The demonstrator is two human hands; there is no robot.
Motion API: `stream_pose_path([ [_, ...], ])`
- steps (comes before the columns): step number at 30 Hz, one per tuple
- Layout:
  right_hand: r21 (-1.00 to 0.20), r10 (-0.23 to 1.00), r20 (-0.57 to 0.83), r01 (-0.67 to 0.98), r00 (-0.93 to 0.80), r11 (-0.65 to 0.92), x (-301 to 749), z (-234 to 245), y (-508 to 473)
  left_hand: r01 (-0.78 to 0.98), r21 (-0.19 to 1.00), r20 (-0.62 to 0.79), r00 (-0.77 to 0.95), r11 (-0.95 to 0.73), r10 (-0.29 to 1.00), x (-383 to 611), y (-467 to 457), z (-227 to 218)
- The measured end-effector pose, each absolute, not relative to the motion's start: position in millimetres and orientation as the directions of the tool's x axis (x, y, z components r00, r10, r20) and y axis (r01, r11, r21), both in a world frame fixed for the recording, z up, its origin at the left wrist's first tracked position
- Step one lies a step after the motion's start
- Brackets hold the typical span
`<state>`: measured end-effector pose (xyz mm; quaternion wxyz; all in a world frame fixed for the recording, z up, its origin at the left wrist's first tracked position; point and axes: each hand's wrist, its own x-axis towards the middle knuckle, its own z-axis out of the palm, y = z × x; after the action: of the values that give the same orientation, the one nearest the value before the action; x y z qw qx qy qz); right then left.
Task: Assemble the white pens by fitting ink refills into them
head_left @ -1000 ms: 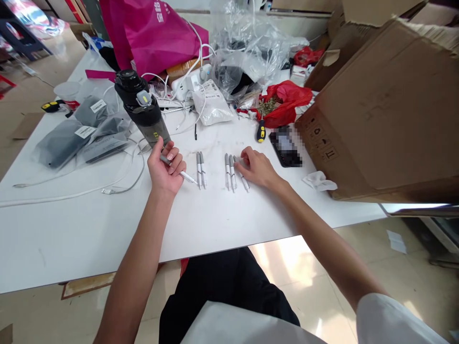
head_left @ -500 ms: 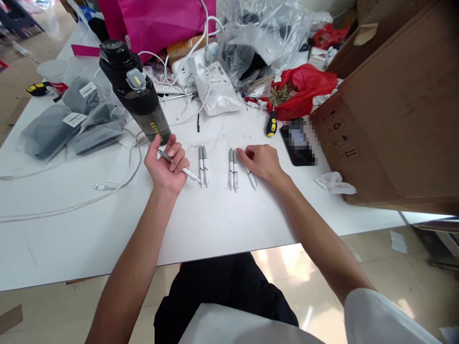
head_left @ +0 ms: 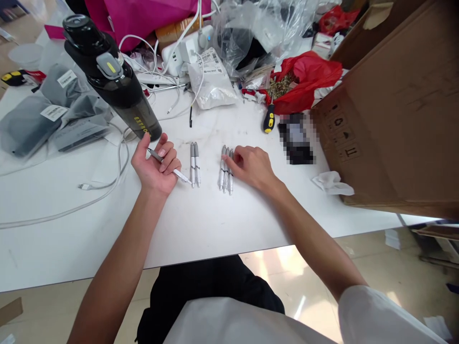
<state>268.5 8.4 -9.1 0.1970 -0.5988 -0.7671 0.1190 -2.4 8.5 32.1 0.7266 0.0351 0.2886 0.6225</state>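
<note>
On the white table (head_left: 215, 229), 2 pens (head_left: 197, 165) side by side; to their right, a row of 3 more (head_left: 226, 177), close together. In the left hand (head_left: 154, 172), palm up, between curled fingers: 1 pen (head_left: 181, 176), slanting, tip just beside the pair. At the row's grey ends: right hand (head_left: 254, 167), palm down, with thumb over the pens; cannot tell whether gripping. Behind the left hand, a dark bottle (head_left: 114, 91).
</note>
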Motion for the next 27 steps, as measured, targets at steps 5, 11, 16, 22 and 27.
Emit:
stream_pose_path([
  [5,-0.450,0.774,0.267,0.636,-0.574,0.627,275,-6,0,-0.872,0.452,-0.358,0.015,0.187,0.933,-12,12,32],
  [11,-0.270,0.626,0.273,0.566,-0.731,0.779,264,-11,-8,-0.883,0.434,-0.355,0.015,0.179,0.935,-16,14,31],
  [16,-0.235,0.618,0.326,0.572,-0.715,0.786,269,-18,-1,-0.890,0.418,-0.340,0.035,0.184,0.940,-14,14,32],
  [22,-0.264,0.599,0.359,0.538,-0.715,0.801,279,-20,8,-0.848,0.484,-0.363,0.031,0.217,0.931,-10,12,31],
  [27,-0.358,0.652,0.392,0.545,-0.649,0.758,284,-22,11,-0.858,0.462,-0.354,0.054,0.225,0.934,-8,11,29],
])
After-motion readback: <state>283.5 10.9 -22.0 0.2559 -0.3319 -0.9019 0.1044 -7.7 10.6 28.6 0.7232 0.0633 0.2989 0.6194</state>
